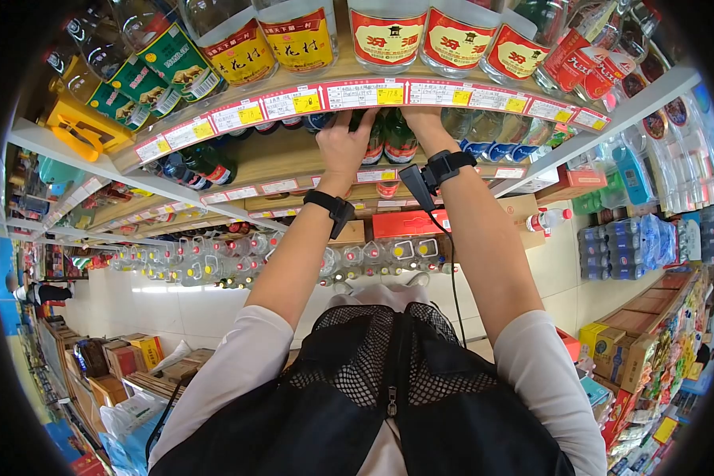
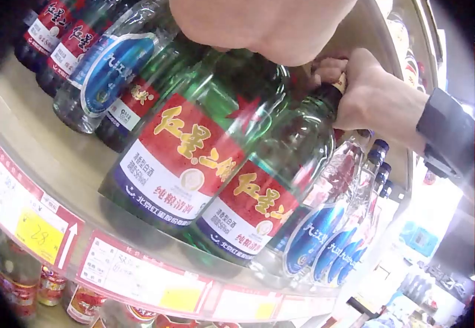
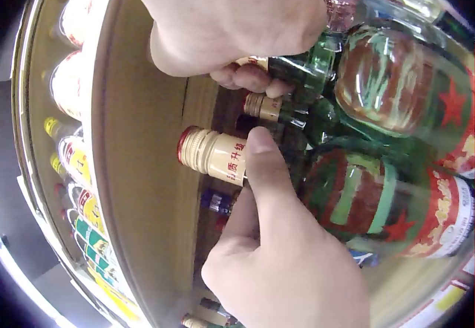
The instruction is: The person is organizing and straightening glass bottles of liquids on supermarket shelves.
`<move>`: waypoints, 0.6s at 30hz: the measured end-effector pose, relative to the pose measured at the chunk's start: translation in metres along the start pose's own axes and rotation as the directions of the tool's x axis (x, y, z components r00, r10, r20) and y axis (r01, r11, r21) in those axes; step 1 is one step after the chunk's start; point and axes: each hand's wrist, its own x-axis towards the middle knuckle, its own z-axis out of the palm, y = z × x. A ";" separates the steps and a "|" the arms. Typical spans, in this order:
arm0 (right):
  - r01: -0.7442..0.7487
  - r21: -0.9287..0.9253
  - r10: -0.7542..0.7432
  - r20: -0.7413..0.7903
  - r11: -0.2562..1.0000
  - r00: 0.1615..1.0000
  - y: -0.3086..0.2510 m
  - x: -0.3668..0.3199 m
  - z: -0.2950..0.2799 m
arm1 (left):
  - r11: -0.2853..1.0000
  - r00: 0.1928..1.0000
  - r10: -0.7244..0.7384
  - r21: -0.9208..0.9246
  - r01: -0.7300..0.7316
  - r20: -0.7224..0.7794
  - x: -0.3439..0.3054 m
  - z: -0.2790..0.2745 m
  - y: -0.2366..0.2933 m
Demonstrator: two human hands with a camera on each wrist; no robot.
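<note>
My left hand (image 1: pixel 343 149) reaches under the upper shelf and grips the neck of a green glass liquor bottle (image 2: pixel 178 157) with a red-and-white label. In the right wrist view its thumb (image 3: pixel 261 150) lies along the cream, red-topped cap (image 3: pixel 211 153). My right hand (image 1: pixel 425 124) holds a second, matching green bottle (image 2: pixel 252 209) by the neck, just to the right; its curled fingers (image 3: pixel 252 79) show below the cap. Both bottles stand side by side, upright at the shelf's front edge. From the head, the upper shelf hides the necks and fingertips.
Clear bottles with blue oval labels (image 2: pixel 345 242) stand right of the green pair; another (image 2: pixel 115 68) stands to the left. Above is the upper shelf, with price tags (image 1: pixel 365 94) along its edge and large liquor bottles (image 1: pixel 385 36) on it. Clear jugs (image 1: pixel 214 258) line the floor below.
</note>
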 end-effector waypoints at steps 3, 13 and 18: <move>0.032 0.077 -0.022 -0.126 0.997 0.992 0.000 -0.002 0.007 | 1.000 1.000 -0.015 0.007 0.015 -0.006 0.000 -0.001 0.004; 0.061 0.102 -0.042 -0.175 0.993 0.984 0.010 -0.006 0.018 | 0.990 0.980 -0.134 0.052 0.127 0.147 -0.005 -0.018 0.011; 0.052 0.073 -0.039 -0.171 0.996 0.984 0.015 -0.007 0.023 | 0.956 0.947 -0.294 0.017 0.294 0.128 -0.011 -0.074 -0.007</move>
